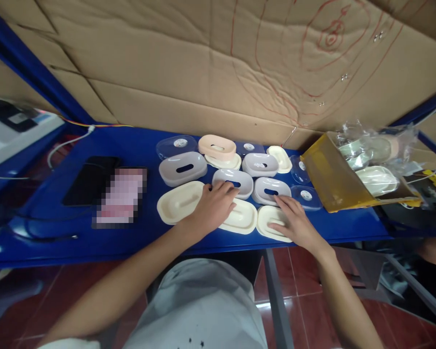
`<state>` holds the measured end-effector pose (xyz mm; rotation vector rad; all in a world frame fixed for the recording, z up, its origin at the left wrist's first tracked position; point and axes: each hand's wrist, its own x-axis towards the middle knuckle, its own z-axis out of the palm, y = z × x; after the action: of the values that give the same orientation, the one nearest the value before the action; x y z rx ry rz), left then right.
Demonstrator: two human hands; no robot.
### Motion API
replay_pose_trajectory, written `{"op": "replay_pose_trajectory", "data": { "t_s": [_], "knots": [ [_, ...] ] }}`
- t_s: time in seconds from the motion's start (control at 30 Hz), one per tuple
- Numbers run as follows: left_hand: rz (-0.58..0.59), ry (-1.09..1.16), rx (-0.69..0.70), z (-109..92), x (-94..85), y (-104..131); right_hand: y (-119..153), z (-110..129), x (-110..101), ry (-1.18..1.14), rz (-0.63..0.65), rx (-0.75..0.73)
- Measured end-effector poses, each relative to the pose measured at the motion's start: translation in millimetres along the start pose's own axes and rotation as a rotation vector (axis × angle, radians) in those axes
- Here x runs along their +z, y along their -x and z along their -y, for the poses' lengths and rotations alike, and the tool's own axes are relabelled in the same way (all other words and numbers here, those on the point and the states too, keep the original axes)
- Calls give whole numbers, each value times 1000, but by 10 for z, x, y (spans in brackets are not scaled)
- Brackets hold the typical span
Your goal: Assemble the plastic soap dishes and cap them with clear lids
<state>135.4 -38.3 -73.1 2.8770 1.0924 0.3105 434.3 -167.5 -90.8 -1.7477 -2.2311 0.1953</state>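
Observation:
My left hand (pixel 218 206) reaches over the gap between two cream oval trays, its fingertips at the near edge of a grey slotted oval dish (pixel 245 186). Beneath its thumb side is a cream tray (pixel 245 220); another cream tray (pixel 176 203) lies to its left. My right hand (pixel 296 220) is spread over a cream tray (pixel 267 218), thumb on the tray and fingertips by the front of a second grey slotted dish (pixel 281 186). Both hands look open, and neither lifts anything. The undersides of the fingers are hidden.
Behind stand more grey dishes (pixel 167 169) and a peach dish (pixel 207 145) on a cream tray. Clear plastic lids (pixel 163 148) with stickers lie around them. A yellow-taped box (pixel 316 174) holds bagged dishes at right. A phone (pixel 121 198) lies at left; cardboard (pixel 167 92) rises behind.

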Motion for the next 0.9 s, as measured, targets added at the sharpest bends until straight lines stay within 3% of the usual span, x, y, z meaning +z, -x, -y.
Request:
{"op": "replay_pose_trajectory", "data": {
  "t_s": [0.13, 0.27, 0.37, 0.53, 0.7, 0.9],
  "knots": [
    [-10, -61, 32, -24, -43, -51, -74, 13, -11, 2, -1, -48],
    [-33, -126, 76, -10, -70, -5, -54, 13, 20, -41, -83, -92],
    [-124, -229, 119, 16, -38, 55, -26, 12, 57, -67, -166, -119],
    [-256, -312, 152, 105, -22, 77, -83, 54, 70, -49, -190, -137],
    [-286, -314, 19, 286, -117, -48, -235, 78, 65, 30, -184, -145],
    [-291, -191, -141, 475, -170, -289, -469, 21, 63, 280, -300, -151]
  ]
}}
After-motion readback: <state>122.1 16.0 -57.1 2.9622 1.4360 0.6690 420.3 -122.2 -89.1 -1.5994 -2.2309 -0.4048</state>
